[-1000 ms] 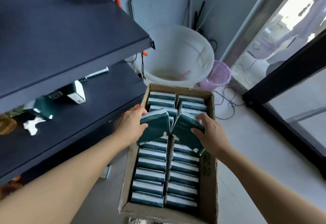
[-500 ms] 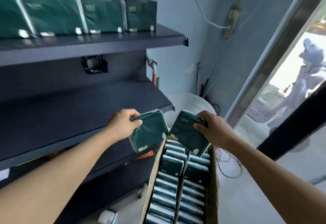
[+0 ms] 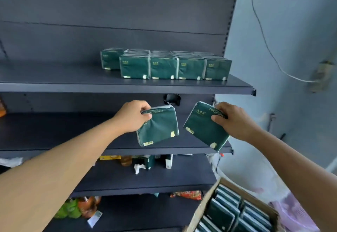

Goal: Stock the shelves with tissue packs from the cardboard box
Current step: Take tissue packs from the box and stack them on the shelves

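Shelving unit: dark grey metal, tiers above and below both hands.
Cardboard box: below the right hand, filled with packs on edge.
Stocked packs: dark green row, upper shelf, above both hands.
Left hand: clamped on a green tissue pack, white-edged, tilted.
Right hand: gripping second tissue pack, gold lettering, tilted, apart from the first.
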Motion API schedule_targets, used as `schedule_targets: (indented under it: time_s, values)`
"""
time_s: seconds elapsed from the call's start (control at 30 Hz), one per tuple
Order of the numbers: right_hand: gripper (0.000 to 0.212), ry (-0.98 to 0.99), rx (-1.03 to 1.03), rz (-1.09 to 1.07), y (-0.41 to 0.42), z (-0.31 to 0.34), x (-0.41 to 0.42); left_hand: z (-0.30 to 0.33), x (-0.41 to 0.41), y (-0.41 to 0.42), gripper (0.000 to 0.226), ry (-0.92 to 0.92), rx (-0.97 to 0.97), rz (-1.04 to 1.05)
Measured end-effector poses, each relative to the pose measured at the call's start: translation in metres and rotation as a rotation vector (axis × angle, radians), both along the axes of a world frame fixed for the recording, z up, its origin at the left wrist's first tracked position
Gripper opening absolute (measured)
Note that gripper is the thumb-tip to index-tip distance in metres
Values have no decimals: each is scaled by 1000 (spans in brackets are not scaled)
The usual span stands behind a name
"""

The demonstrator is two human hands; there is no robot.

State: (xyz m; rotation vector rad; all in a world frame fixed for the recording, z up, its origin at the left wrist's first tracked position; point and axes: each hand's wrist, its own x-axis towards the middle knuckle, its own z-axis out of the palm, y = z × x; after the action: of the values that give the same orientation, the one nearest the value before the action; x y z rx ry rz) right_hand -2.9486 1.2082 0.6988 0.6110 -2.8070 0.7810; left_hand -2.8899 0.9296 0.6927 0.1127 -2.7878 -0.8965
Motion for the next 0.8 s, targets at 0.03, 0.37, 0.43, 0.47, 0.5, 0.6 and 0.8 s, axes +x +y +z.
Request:
schedule_targets:
  time_s: [0.03, 0.37, 0.43, 0.47, 0.5, 0.6, 0.8]
  values:
    - [16, 8, -7, 27, -8, 7, -1, 6, 6, -8, 8, 16, -6, 27]
    - [16, 83, -21, 179, -98, 77, -12, 59, 34, -92, 11, 127, -85, 173]
    - [17, 110, -11, 190, -122, 91, -18, 70, 32, -114, 9, 155, -102, 189]
    - [17, 124, -12, 191, -134, 98, -22, 75, 31, -126, 10, 169, -107, 195]
    - [16, 137, -19, 191, -147, 104, -26, 80, 28, -139, 10, 180, -109, 198]
    - [15, 168, -58, 188, -190, 123, -42, 93, 15, -181, 11, 209, -113, 190]
    - [16, 201, -146, 131, -281, 152, -81, 120, -23, -266, 13, 225, -150, 167]
